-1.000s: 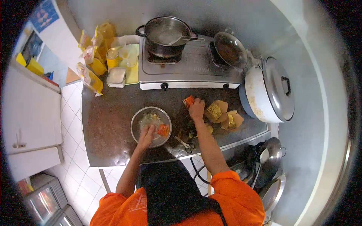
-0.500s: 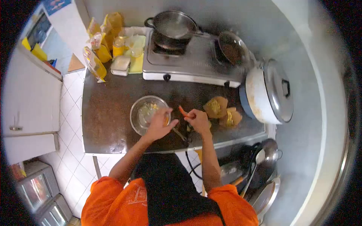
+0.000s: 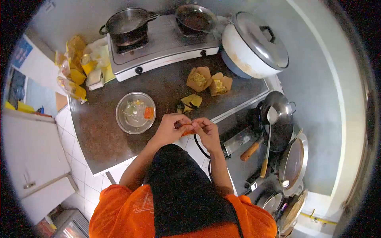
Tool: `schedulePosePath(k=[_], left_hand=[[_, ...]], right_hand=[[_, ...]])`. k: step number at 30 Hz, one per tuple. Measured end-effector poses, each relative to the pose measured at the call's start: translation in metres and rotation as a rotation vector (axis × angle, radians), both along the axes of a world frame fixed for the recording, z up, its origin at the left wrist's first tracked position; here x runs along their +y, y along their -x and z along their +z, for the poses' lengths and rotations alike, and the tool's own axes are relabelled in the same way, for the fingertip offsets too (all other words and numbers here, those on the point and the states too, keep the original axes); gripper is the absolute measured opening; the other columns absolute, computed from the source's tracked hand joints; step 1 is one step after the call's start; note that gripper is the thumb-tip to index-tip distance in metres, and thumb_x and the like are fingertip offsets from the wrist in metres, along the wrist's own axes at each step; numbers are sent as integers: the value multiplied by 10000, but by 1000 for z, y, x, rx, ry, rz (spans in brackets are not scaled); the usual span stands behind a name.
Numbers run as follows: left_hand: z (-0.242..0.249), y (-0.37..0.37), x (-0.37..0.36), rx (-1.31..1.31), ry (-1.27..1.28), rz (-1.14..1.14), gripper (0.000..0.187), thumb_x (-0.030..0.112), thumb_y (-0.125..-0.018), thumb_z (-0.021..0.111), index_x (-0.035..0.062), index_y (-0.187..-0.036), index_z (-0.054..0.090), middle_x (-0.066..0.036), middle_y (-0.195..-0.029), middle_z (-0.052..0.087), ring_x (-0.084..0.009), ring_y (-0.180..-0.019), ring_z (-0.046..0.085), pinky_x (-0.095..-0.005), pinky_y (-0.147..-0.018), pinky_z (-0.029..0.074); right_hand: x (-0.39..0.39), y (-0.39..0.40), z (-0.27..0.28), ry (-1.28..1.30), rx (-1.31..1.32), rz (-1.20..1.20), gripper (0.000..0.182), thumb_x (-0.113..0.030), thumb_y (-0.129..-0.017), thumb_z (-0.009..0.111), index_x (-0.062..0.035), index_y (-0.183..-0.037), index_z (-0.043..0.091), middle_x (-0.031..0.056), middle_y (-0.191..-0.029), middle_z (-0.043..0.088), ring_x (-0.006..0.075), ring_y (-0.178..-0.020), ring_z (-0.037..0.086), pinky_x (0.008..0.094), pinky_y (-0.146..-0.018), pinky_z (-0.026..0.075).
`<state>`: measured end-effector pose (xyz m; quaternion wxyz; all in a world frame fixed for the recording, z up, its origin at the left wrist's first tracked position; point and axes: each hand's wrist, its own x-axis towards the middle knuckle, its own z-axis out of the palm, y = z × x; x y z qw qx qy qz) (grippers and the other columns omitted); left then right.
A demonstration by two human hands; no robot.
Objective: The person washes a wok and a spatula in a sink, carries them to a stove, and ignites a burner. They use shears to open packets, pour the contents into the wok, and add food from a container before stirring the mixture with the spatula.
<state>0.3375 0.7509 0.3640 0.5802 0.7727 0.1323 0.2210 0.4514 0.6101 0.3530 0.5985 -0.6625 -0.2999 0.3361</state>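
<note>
Both hands meet just past the front edge of the dark table. My left hand (image 3: 173, 127) and my right hand (image 3: 206, 133) pinch a small orange-red piece (image 3: 188, 130) between their fingertips; its exact shape is mostly hidden. To the left stands a round metal bowl (image 3: 122, 126) holding clear plastic, yellowish bits and an orange-red item (image 3: 149, 112). Just beyond the hands lies a crumpled yellow-brown wrapper (image 3: 192, 101) with dark parts. Farther back are two open brown paper packets (image 3: 199, 78) (image 3: 220, 85) with yellowish contents.
A two-burner stove (image 3: 166, 51) at the back carries a pot (image 3: 126, 23) and a pan (image 3: 195, 19). A large lidded white pot (image 3: 242, 51) stands right of it. Yellow packages (image 3: 73, 75) are at the left. A wok (image 3: 281, 131), ladle and cleaver (image 3: 238, 142) lie lower right.
My left hand has left the bowl and joined my right hand at the orange-red piece. Both are now nearer my body. The view has shifted, and an orange-red item now shows in the bowl.
</note>
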Motion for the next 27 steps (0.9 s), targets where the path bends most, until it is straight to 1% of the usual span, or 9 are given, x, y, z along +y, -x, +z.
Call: schedulePosePath(k=[3,8,10,14,17,19,22,26,27], left_hand=[[0,-2,-21,51,93,12,127,109,-780,722,7,-825,662,-48,-692,620,-75,-606,523,-238,-544,418],[-18,-2,-44,-2,191,49,111,101,-822,693,0,-793,658,-3,-701,625,-34,-647,515,-215,-588,425],[-22,2,-45,-22,452,56,88,77,-845,664,14,-784,657,5,-724,633,-39,-666,528,-217,-620,436],[-31,21,-40,-60,522,75,89,68,-857,647,33,-776,664,1,-739,642,-56,-682,556,-226,-643,461],[-48,45,-41,-104,909,6,129,125,-850,666,61,-959,643,-22,-937,654,-89,-814,592,-252,-720,481],[-41,57,-51,-413,1552,-58,367,196,-841,681,99,-1165,539,-23,-1110,592,-124,-959,577,-269,-806,471],[-95,84,-49,-427,1494,-27,512,240,-837,684,124,-1268,433,-19,-1175,537,-148,-1042,545,-282,-864,453],[-113,111,-27,-385,1426,225,379,206,-875,634,107,-1208,482,-20,-1077,569,-145,-973,570,-276,-808,496],[-101,113,-22,-403,1449,294,323,191,-889,615,87,-1174,502,-24,-1027,582,-140,-924,582,-260,-764,512]], right_hand=[[-20,2,2,-43,249,-57,196,-52,-851,655,8,-1032,608,35,-843,644,84,-787,594,223,-713,483],[-42,-2,11,143,-203,22,167,-139,-817,685,-12,-926,684,83,-855,695,121,-773,634,275,-719,507],[-45,5,9,115,-202,13,165,-117,-818,690,12,-920,682,87,-831,696,111,-752,627,258,-709,502],[-42,16,35,142,-244,88,199,-109,-807,707,21,-957,685,98,-871,706,105,-755,625,239,-678,495],[-26,26,18,72,-228,173,227,-120,-798,714,11,-980,683,98,-880,706,103,-759,625,247,-665,499],[-7,40,19,49,-227,208,210,-114,-806,704,12,-972,685,96,-888,704,102,-768,624,249,-669,501],[18,47,3,51,-190,274,201,-95,-821,675,5,-995,679,80,-898,699,95,-766,625,244,-675,507],[42,17,-49,71,75,178,219,-105,-791,689,7,-977,655,89,-840,688,133,-717,640,272,-639,516],[46,4,-79,128,-284,157,185,-104,-784,681,7,-928,648,116,-839,682,187,-708,649,303,-634,520]])
